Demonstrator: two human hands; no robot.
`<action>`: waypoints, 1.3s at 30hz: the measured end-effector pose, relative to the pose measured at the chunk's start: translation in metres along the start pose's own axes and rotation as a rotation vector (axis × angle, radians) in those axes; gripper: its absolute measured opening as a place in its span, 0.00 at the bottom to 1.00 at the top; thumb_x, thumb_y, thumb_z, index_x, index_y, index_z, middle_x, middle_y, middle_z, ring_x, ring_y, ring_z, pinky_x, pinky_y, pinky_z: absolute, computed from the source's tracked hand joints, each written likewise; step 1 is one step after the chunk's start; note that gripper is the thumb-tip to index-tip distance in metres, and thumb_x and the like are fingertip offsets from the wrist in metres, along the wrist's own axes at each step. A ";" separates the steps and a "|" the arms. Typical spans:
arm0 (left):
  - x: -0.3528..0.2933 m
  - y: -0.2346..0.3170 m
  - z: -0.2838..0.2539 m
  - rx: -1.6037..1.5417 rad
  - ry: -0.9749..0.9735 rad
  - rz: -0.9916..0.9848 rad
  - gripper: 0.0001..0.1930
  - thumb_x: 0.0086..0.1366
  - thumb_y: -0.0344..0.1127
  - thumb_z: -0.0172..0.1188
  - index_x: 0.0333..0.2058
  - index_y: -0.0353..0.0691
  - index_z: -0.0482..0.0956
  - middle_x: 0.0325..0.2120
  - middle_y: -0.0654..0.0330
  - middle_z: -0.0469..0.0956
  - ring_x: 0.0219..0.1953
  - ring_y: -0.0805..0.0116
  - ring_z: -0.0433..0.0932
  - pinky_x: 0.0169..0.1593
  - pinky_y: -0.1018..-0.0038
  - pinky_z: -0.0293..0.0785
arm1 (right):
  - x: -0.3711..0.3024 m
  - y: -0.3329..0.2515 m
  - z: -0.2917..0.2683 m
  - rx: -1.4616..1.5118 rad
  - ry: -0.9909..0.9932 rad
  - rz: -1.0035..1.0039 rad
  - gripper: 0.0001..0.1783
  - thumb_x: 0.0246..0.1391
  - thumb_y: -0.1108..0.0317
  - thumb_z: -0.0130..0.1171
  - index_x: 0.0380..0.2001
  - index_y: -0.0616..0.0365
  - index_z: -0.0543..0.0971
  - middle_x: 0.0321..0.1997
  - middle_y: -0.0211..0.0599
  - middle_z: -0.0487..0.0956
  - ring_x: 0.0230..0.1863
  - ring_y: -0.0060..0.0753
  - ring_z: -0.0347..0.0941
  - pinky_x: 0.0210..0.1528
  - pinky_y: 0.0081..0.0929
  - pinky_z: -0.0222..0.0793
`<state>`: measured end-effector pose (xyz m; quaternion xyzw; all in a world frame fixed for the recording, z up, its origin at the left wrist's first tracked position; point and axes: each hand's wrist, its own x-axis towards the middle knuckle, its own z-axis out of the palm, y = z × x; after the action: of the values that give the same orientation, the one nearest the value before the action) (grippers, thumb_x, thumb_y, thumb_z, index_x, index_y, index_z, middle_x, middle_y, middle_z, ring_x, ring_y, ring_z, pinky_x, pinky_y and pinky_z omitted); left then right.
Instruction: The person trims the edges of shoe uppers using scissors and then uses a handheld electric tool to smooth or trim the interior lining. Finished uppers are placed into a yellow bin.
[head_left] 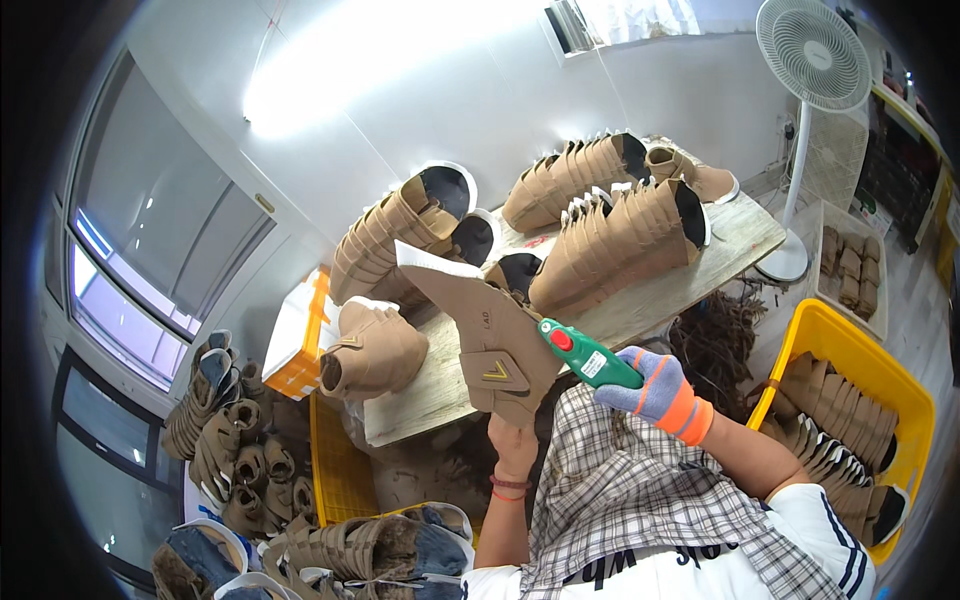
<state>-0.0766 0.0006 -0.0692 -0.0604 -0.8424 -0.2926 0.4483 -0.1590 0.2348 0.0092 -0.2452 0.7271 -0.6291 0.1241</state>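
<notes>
Nearest you, a grey-and-white checked cloth apron (625, 490) covers your front, and your hands are both occupied: your bare left hand (514, 440) grips a tan shoe upper with a yellow angular mark (515, 335) from below, holding it raised before the desk's near edge, while your right hand (655, 388), in a grey-and-orange knit glove, is wrapped around a green handheld tool with a red button (592, 357). The tool's nose meets the upper's right edge in view; whether they touch, you cannot tell from here. To your right stands a yellow plastic crate (815, 318) filled with nested brown uppers. Ahead, the pale, worn wooden desk (735, 245) runs slantwise, carrying rows of nested tan uppers (620, 250). Left of it sits a white box with orange tape (297, 325); on its right, dark brown scraps (715, 335) lie heaped. Farther off are a white standing fan (815, 55), a pale wall (690, 95) and a glaring tube light (350, 80).
</notes>
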 end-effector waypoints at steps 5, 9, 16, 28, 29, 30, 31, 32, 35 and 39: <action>-0.002 0.003 -0.002 -0.012 -0.045 0.119 0.06 0.56 0.23 0.61 0.34 0.34 0.82 0.32 0.54 0.80 0.35 0.56 0.79 0.39 0.67 0.73 | 0.001 0.002 -0.004 0.103 -0.008 -0.004 0.27 0.42 0.55 0.73 0.39 0.63 0.78 0.28 0.31 0.80 0.29 0.14 0.73 0.33 0.17 0.71; -0.005 0.009 -0.014 0.026 -0.100 0.156 0.09 0.54 0.22 0.60 0.35 0.33 0.81 0.34 0.52 0.80 0.37 0.54 0.79 0.42 0.66 0.73 | 0.004 -0.003 -0.005 0.202 0.010 -0.012 0.27 0.43 0.52 0.72 0.39 0.62 0.78 0.25 0.30 0.80 0.26 0.13 0.72 0.30 0.16 0.70; 0.015 0.028 -0.055 -0.529 0.159 -0.474 0.18 0.59 0.31 0.62 0.48 0.34 0.74 0.46 0.57 0.77 0.46 0.64 0.77 0.49 0.65 0.74 | 0.009 0.029 -0.024 -0.051 0.118 -0.180 0.26 0.40 0.53 0.73 0.37 0.60 0.79 0.23 0.32 0.80 0.24 0.20 0.75 0.29 0.20 0.71; 0.065 -0.014 -0.113 -1.711 0.413 -1.101 0.17 0.69 0.33 0.46 0.54 0.31 0.67 0.51 0.47 0.73 0.52 0.54 0.74 0.56 0.56 0.72 | 0.000 0.053 -0.032 -0.745 0.113 -0.674 0.29 0.26 0.46 0.75 0.28 0.54 0.79 0.17 0.35 0.74 0.19 0.41 0.70 0.24 0.33 0.67; 0.064 -0.015 -0.113 -1.726 0.400 -1.121 0.17 0.69 0.33 0.46 0.53 0.31 0.67 0.51 0.47 0.73 0.52 0.54 0.74 0.56 0.56 0.71 | 0.001 0.054 -0.032 -0.743 0.103 -0.673 0.28 0.26 0.45 0.75 0.28 0.54 0.79 0.17 0.35 0.73 0.19 0.41 0.70 0.24 0.33 0.67; 0.066 -0.012 -0.112 -1.741 0.385 -1.140 0.17 0.69 0.33 0.45 0.53 0.31 0.67 0.51 0.46 0.73 0.52 0.54 0.74 0.56 0.55 0.71 | 0.002 0.056 -0.032 -0.740 0.095 -0.673 0.28 0.26 0.45 0.75 0.27 0.53 0.79 0.17 0.35 0.73 0.19 0.41 0.70 0.24 0.33 0.67; 0.067 -0.011 -0.111 -1.755 0.370 -1.160 0.17 0.69 0.33 0.45 0.53 0.30 0.67 0.51 0.46 0.73 0.52 0.53 0.74 0.56 0.55 0.71 | 0.003 0.057 -0.032 -0.738 0.087 -0.673 0.28 0.26 0.45 0.74 0.27 0.53 0.78 0.17 0.36 0.73 0.19 0.42 0.70 0.25 0.33 0.67; 0.067 -0.012 -0.110 -1.767 0.366 -1.166 0.17 0.70 0.33 0.45 0.53 0.30 0.67 0.51 0.46 0.73 0.52 0.53 0.74 0.56 0.55 0.71 | 0.003 0.057 -0.033 -0.738 0.063 -0.668 0.28 0.26 0.45 0.74 0.27 0.53 0.78 0.17 0.36 0.73 0.19 0.41 0.70 0.25 0.33 0.67; 0.062 -0.020 -0.108 -1.776 0.354 -1.178 0.17 0.70 0.33 0.44 0.53 0.30 0.67 0.50 0.46 0.73 0.52 0.52 0.74 0.56 0.54 0.71 | 0.003 0.050 -0.033 -0.725 -0.014 -0.652 0.26 0.27 0.45 0.74 0.26 0.52 0.79 0.17 0.35 0.73 0.20 0.41 0.70 0.25 0.33 0.67; 0.060 -0.022 -0.104 -1.752 0.340 -1.207 0.18 0.70 0.33 0.44 0.54 0.30 0.66 0.51 0.45 0.73 0.52 0.51 0.73 0.56 0.54 0.71 | 0.003 0.044 -0.029 -0.699 -0.053 -0.650 0.25 0.28 0.45 0.74 0.24 0.51 0.79 0.17 0.35 0.73 0.20 0.40 0.71 0.25 0.33 0.67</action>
<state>-0.0447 -0.0844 0.0127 0.1067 -0.1571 -0.9715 0.1418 -0.1849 0.2623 -0.0284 -0.5030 0.7773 -0.3466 -0.1507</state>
